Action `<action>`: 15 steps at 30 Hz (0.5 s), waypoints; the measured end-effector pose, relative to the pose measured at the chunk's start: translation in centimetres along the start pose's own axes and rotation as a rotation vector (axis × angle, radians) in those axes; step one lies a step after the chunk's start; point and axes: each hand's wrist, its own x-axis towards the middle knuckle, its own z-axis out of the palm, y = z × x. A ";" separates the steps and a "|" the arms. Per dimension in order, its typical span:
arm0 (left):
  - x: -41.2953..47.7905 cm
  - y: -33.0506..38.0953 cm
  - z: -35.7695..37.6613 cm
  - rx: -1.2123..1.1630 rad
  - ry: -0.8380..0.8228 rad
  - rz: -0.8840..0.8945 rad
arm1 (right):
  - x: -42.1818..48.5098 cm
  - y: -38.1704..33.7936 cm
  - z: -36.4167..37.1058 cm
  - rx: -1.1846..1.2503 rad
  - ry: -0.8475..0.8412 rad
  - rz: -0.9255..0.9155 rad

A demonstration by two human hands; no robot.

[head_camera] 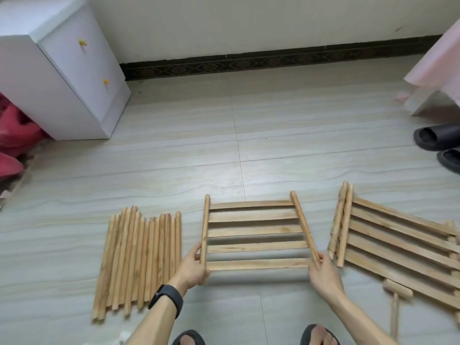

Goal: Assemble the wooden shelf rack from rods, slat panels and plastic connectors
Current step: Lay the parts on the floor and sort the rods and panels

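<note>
Holding slat panel point(256, 231) – left hand point(193, 267) | right hand point(323, 272) – no writing legible

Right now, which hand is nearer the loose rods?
Left. The left hand grips the panel edge right beside the rods; the right hand holds the panel's far side.

A single head-worn camera looks forward and steeply down from above the floor point(249, 150), close over the near ground, facing the far wall point(249, 26); its edges are probably stretched by the wide lens.
</note>
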 end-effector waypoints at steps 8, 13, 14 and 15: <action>0.1 -3.1 2.4 0.302 0.028 0.048 | 0.2 0.8 0.6 -0.418 -0.083 -0.068; -0.7 -4.1 3.2 0.634 -0.050 0.107 | -0.9 1.3 2.1 -0.792 -0.214 -0.301; -0.8 -4.0 3.5 0.652 -0.070 0.108 | -1.0 1.4 2.2 -0.832 -0.270 -0.294; -0.9 -3.9 3.7 0.661 -0.088 0.107 | -1.2 1.6 2.4 -0.862 -0.319 -0.271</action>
